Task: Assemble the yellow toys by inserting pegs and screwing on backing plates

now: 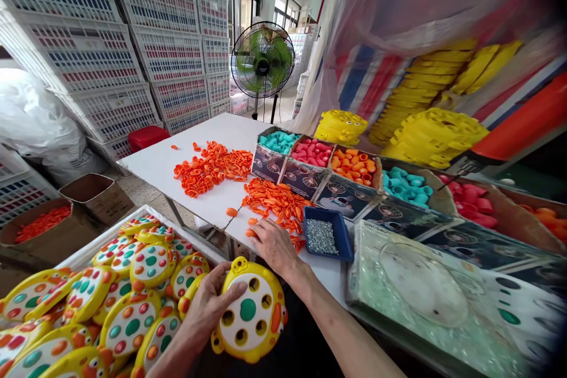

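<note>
My left hand [211, 301] grips a yellow duck-shaped plastic toy [248, 309] by its left side, thumb on its white face. The toy has a green dome in the middle and several open round holes around it. My right hand [275, 246] reaches over the table with fingers apart, its tips at small orange plastic pieces [251, 221]. A heap of orange parts [274, 201] lies just beyond that hand. Right of it stands a blue tray [343, 239] holding small silver metal bits, apparently screws. Similar toys with coloured domes [153, 266] fill a white crate on the left.
Cardboard boxes of teal [278, 140], pink [311, 152] and orange caps [354, 165] line the table's right side. A plastic-wrapped box [425, 289] lies in front. Yellow shells [436, 136] are stacked behind. A fan [263, 60] and stacked crates [163, 53] stand farther back.
</note>
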Available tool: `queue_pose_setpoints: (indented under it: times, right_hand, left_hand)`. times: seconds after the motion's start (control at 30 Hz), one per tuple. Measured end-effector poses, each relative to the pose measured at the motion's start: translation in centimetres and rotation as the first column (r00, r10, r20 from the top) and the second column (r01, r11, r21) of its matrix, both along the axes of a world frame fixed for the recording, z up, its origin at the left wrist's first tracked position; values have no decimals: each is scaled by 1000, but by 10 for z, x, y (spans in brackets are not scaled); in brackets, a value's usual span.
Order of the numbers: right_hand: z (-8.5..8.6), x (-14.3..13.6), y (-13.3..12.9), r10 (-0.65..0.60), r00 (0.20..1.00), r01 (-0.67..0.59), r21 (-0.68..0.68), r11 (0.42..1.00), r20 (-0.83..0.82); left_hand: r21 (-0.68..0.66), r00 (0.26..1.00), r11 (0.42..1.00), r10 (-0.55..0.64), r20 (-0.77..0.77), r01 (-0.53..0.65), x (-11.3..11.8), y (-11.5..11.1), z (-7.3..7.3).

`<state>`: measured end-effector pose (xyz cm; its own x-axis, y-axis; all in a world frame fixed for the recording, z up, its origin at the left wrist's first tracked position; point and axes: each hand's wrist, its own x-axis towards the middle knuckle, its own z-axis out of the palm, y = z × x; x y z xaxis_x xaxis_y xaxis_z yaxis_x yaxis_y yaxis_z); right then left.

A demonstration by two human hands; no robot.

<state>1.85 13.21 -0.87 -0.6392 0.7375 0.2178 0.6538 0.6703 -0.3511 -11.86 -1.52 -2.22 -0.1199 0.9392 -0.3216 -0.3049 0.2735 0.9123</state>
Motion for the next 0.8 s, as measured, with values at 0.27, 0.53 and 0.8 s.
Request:
queue_pose_setpoints:
  times: [0.27, 0.53, 0.8]
  right_hand:
    - [-4, 0, -1, 2, 998, -3, -5, 1000, -55]
    - [7, 10, -8, 7, 978, -19, -57, 998, -210]
    - [30, 40, -40, 210, 877, -314, -186, 931, -431]
  left_hand:
    - [-15, 1000, 1000, 6, 4, -6, -1, 1, -3]
    - [-12, 1000, 1000, -29, 2, 29, -4, 3, 0]
    - [24, 951, 981, -182, -251, 194, -9, 6, -1]
